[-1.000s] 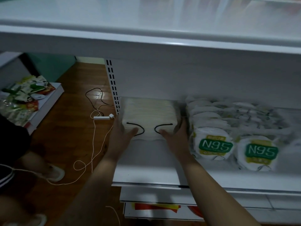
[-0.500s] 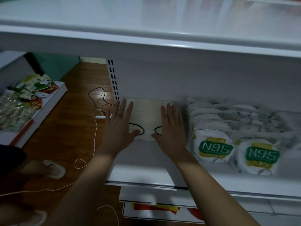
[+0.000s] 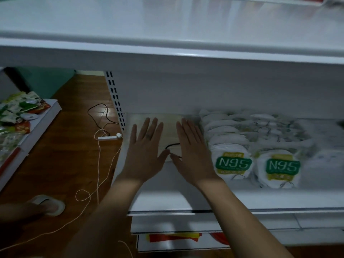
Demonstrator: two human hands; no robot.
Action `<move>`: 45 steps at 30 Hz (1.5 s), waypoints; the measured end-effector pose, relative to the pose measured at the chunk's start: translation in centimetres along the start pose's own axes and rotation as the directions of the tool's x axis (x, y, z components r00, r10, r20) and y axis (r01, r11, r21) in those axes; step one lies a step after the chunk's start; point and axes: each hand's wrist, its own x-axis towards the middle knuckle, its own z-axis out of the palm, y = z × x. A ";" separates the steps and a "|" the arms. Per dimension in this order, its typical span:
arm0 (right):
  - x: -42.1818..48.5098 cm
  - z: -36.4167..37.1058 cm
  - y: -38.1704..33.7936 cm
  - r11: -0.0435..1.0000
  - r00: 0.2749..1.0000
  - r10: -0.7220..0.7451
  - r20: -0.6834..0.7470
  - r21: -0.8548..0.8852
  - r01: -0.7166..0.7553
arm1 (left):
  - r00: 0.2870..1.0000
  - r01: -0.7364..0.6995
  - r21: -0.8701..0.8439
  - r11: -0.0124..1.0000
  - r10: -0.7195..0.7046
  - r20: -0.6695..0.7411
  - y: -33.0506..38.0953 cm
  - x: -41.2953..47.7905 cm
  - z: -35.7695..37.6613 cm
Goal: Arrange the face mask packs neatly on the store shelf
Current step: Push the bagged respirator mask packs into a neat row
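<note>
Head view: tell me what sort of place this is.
Most likely a small shop: white retail shelving with a slotted upright, rows of N95 mask packs, and packaged snacks on a low display at the left.

Shelf [image 3: 167, 199] is white throughout. N95 packs [image 3: 233, 163] are white, each with a green label in white lettering and yellow-green trim; the flat mask pack [image 3: 170, 131] is cream with black loops [image 3: 173, 145]. Floor [image 3: 61, 155] is reddish-brown wood, and the cord [image 3: 99, 161] across it is pale cream.
</note>
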 end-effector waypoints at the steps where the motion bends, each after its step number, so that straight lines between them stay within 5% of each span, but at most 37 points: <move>1: -0.8 -1.1 0.1 0.999 0.999 0.018 -0.033 0.028 -0.017 | 0.999 -0.011 -0.110 0.994 0.006 -0.045 1.5 -0.3 0.4; 3: -2.8 -3.5 1.0 0.998 0.993 0.047 -0.112 0.041 -0.042 | 0.996 0.027 -0.376 0.926 -0.058 -0.072 5.0 -1.1 1.1; 6: -6.0 -7.3 3.9 0.990 0.953 0.144 -0.266 0.051 -0.135 | 0.977 0.206 -0.674 0.709 -0.192 0.096 10.7 -1.8 1.8; 12: -11.2 -13.4 11.5 0.770 0.725 0.638 -0.260 0.204 -0.605 | 0.910 0.376 -0.812 0.445 -0.342 0.234 16.8 -0.8 6.0; 16: -14.1 -14.5 16.4 0.534 0.572 0.816 -0.082 0.485 -0.692 | 0.868 0.402 -0.866 0.298 -0.424 0.257 18.1 -0.7 7.1; 21: -13.4 -14.2 21.1 0.416 0.609 0.774 0.174 0.586 -0.695 | 0.782 0.529 -0.815 0.235 -0.508 0.361 18.2 1.0 8.0; 24: -12.6 -13.1 22.9 0.444 0.637 0.709 0.301 0.512 -0.736 | 0.746 0.609 -0.743 0.278 -0.520 0.416 17.7 1.7 8.6; 34: -12.5 -10.7 24.7 0.495 0.691 0.716 0.096 0.629 -0.600 | 0.744 0.587 -0.741 0.327 -0.580 0.333 19.1 2.0 10.3; 40: -13.2 -11.2 26.2 0.297 0.725 0.609 0.320 0.756 -0.583 | 0.755 0.581 -0.740 0.338 -0.564 0.335 19.7 1.2 10.1; 45: -12.9 -10.6 27.2 0.340 0.736 0.590 0.332 0.725 -0.599 | 0.747 0.563 -0.750 0.348 -0.602 0.282 20.3 0.8 11.0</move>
